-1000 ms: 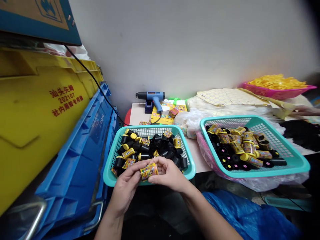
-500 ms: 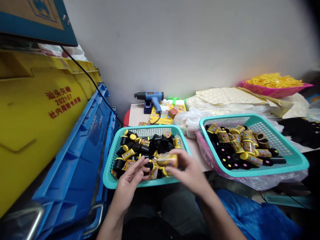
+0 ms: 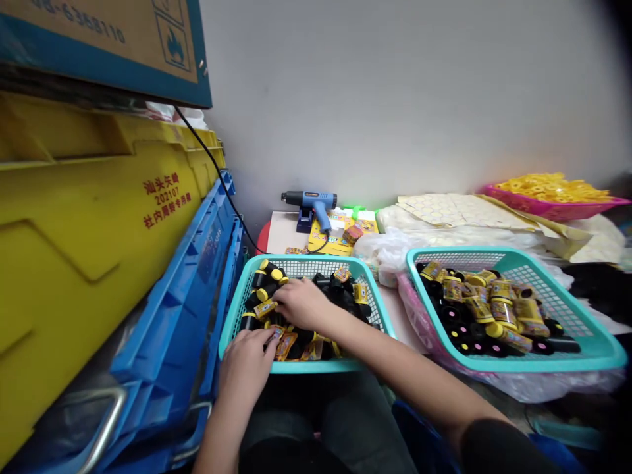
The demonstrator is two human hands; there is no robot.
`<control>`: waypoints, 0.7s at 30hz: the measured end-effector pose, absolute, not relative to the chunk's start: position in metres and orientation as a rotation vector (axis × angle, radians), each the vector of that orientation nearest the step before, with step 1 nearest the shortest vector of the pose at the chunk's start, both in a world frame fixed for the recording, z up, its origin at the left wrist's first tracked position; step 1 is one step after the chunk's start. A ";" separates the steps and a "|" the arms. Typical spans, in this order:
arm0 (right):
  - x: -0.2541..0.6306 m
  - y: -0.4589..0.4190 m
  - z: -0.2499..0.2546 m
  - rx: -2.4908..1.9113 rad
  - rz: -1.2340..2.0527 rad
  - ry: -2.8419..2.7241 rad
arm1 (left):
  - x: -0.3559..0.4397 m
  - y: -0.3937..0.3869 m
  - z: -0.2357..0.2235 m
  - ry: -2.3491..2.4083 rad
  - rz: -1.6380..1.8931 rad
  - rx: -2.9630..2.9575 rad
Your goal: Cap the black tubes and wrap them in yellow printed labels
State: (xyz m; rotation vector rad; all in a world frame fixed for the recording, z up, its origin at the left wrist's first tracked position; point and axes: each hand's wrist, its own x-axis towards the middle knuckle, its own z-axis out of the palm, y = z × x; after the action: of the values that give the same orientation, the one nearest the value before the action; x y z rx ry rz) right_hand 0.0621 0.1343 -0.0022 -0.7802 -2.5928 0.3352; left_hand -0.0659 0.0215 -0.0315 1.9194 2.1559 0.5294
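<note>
Black canisters [image 3: 271, 288] | head view: piled in our near teal basket [image 3: 316, 366] | left-hand fingers [image 3: 263, 336] bent at printed sleeves [image 3: 285, 346], right hand [image 3: 302, 304] curled over canisters, can't tell if either's gripping | guessing we're picking pieces; next grab needs fingertips round one

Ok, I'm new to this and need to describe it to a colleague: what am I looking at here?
There's no machine, just a person's two bare hands. Every picture comes from one camera worn on the head, looking forward and down. The right hand reaches into the nearer teal basket, among black containers with yellow caps. The left hand is at the basket's near left, fingertips at a printed wrapper. Whether either hand grips anything is unclear. To the right, another teal basket holds labelled jars. Behind, on the table, stands a blue gun-shaped tool.
</note>
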 end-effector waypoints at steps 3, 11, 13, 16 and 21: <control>0.016 0.143 -0.021 -0.776 0.317 -2.630 | -0.069 0.020 -0.028 2.087 0.500 1.903; 0.103 0.140 0.041 -1.053 0.176 -2.504 | -0.075 0.019 -0.024 2.033 0.528 1.760; 0.168 0.135 0.058 -1.390 -0.009 -2.123 | -0.075 0.021 -0.025 2.036 0.573 1.742; 0.251 0.126 0.064 -1.932 -0.429 -1.412 | -0.077 0.025 -0.028 2.038 0.588 1.742; 0.249 0.107 0.032 -1.704 0.154 -1.602 | -0.077 0.025 -0.028 2.017 1.140 1.768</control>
State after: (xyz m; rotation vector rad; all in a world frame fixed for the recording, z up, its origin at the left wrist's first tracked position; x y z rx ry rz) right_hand 0.2494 0.1066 0.0322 -1.7043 -1.6025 0.1539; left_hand -0.0766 0.0250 -0.0280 1.7680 2.0175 1.1397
